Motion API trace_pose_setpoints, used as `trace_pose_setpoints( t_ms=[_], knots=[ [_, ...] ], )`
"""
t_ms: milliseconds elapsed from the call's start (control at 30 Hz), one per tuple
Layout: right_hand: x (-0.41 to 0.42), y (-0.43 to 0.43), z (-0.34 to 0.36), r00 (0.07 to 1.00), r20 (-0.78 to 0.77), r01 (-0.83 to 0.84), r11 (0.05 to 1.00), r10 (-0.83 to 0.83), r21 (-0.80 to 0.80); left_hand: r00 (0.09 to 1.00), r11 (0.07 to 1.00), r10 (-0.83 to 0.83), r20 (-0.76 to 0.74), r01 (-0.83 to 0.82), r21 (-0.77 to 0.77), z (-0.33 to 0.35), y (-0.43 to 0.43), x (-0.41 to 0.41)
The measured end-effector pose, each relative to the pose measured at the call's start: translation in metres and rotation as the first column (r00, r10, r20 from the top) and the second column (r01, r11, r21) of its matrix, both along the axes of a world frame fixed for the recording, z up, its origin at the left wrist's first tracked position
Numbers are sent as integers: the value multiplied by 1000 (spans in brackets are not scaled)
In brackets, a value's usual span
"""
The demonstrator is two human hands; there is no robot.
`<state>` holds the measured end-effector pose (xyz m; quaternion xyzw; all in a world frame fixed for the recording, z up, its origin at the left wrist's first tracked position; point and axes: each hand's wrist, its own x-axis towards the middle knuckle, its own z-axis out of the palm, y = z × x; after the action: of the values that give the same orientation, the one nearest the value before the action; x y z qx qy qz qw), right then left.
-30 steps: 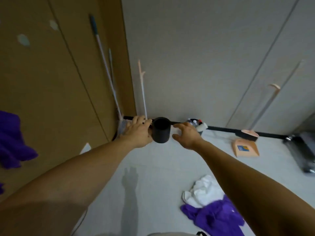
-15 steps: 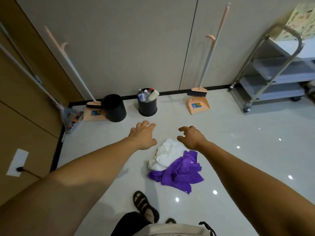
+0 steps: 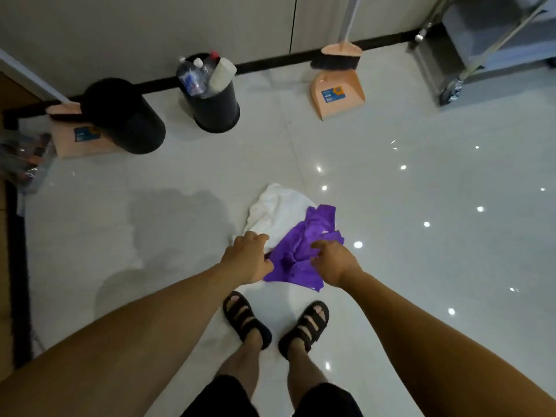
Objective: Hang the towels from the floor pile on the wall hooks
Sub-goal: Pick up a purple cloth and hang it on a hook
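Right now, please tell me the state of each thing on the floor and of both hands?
white towel: crumpled on floor, partly covered
purple towel: crumpled, lying partly on white towel
left hand: open, at purple towel's edge
right hand: open, over purple towel
bin: upright, full of bottles

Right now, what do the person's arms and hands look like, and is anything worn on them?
The left arm and right arm are bare as far up as the view shows, no sleeves. The left hand and right hand carry no gloves, and I see no watch, ring or band. Lower down: black shorts and black strappy sandals.
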<state>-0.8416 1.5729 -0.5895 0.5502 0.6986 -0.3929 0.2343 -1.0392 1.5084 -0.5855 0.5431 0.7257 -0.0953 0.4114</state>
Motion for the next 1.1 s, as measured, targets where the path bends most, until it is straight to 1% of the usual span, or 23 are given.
trace_pose_setpoints(
  t_ms=[100,233,367,467,600,633,733,767,833,933,1000,1067,1100],
  knots=[
    [8,3,-94,1000,19,-10,999,11,-38,999,998,50,0,-50,-31,-88,-1,10],
    [21,2,-222,997,68,-13,997,18,-70,994,991,106,39,-102,-88,-210,-8,29],
    [35,-10,-337,997,66,-42,999,44,-28,991,988,124,59,-117,-105,-317,-25,44],
    [39,-21,-404,996,49,-77,996,75,51,988,985,136,74,-127,-116,-375,-40,49],
    [35,-19,-450,985,98,-149,984,140,95,986,979,148,72,-136,-152,-414,-56,46],
    [35,-15,-453,981,110,-172,977,159,125,986,978,149,70,-137,-156,-416,-57,44],
    [32,-6,-439,938,176,-327,930,299,166,985,974,159,66,-146,-174,-402,-56,36],
    [30,-4,-427,933,178,-343,922,312,180,984,973,164,69,-150,-176,-391,-54,34],
    [26,-3,-392,947,146,-316,915,287,251,982,974,170,83,-154,-167,-361,-46,31],
    [9,3,-319,961,-15,-252,900,275,354,972,975,200,122,-185,-126,-304,-30,26],
    [-5,12,-262,965,-184,-109,922,189,372,952,971,234,198,-221,-86,-257,-14,24],
    [-18,24,-202,938,-341,45,957,57,285,903,952,303,305,-302,-53,-205,3,21],
    [-25,30,-170,910,-415,124,967,-20,224,873,937,337,352,-349,-30,-177,12,19]
  ],
)
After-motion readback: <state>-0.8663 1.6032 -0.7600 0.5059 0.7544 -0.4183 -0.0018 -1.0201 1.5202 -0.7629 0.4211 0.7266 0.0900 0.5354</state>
